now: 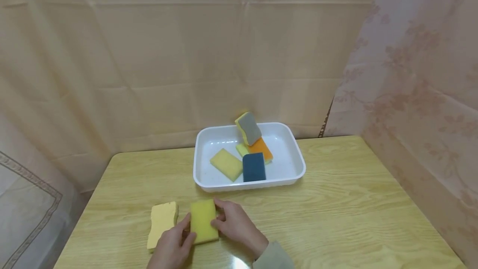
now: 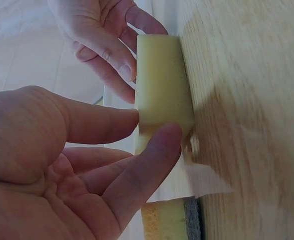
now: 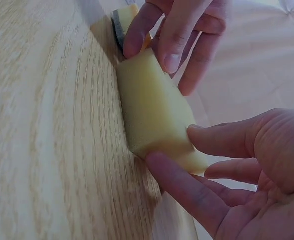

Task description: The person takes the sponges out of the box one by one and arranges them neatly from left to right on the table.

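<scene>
Probably a positioning step: left hand (image 1: 173,242) and right hand (image 1: 235,223) pinch the yellow sponge (image 1: 203,221) by opposite sides, near side of white tray (image 1: 284,157); next move likely needs even pressure.

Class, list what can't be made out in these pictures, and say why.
Yellow sponge, all views: its underside is turned towards the table.
Pale yellow sponge, head view: its near right corner is behind the left hand.
Orange sponge, head view: the grey-faced sponge and dark blue sponge cover parts.
Table, head view: its near edge is cut off by the picture's bottom.
</scene>
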`<control>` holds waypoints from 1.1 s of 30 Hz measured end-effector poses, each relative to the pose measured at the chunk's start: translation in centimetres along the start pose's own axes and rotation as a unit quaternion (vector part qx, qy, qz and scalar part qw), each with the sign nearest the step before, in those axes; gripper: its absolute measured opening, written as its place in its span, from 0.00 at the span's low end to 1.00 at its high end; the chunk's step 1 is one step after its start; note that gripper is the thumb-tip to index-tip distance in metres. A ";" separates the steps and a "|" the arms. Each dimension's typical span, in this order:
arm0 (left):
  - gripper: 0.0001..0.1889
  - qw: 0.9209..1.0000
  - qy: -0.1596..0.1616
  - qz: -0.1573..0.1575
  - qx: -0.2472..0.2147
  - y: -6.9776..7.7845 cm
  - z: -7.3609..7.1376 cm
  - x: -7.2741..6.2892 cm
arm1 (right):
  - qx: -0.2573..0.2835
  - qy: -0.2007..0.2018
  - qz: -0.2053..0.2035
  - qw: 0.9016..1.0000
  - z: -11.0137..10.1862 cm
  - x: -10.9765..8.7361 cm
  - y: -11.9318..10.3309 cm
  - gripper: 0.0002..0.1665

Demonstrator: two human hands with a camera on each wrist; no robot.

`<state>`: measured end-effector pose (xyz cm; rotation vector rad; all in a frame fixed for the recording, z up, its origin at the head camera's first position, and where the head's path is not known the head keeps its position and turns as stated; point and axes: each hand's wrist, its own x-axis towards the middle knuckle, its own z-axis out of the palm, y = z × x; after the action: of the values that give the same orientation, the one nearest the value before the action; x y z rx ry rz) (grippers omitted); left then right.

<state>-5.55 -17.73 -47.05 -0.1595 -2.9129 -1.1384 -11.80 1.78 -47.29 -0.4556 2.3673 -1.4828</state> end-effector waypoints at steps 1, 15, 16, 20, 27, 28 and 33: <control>0.28 1.000 -0.001 0.001 0.003 0.0 0.0 0.0 | -0.004 0.000 0.000 1.000 0.0 0.0 0.0 0.36; 0.25 0.984 0.101 0.118 0.081 2.1 -0.9 -0.5 | -0.063 -0.011 -0.060 0.996 -3.1 -1.5 -2.1 0.28; 0.25 0.981 0.114 0.134 0.083 2.5 -1.2 -0.4 | -0.059 -0.012 -0.067 0.996 -3.7 -1.5 -2.5 0.27; 0.24 0.968 0.152 0.185 0.070 4.0 -2.1 0.8 | -0.065 0.010 -0.109 0.992 -6.0 -0.8 -3.7 0.25; 0.23 0.968 0.129 0.214 0.037 5.5 -1.9 4.7 | -0.097 0.056 -0.121 0.986 -9.0 1.9 -4.5 0.28; 0.23 0.969 0.120 0.212 0.032 5.8 -1.9 5.3 | -0.107 0.056 -0.116 0.986 -9.4 2.4 -4.6 0.29; 0.23 0.978 0.079 0.190 0.026 6.8 -2.1 8.5 | -0.135 0.051 -0.070 0.987 -10.8 5.4 -4.1 0.32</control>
<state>-13.44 -13.40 -40.49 -0.5687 -2.6146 -0.9622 -20.76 6.51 -39.57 -0.6359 2.6815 -1.2697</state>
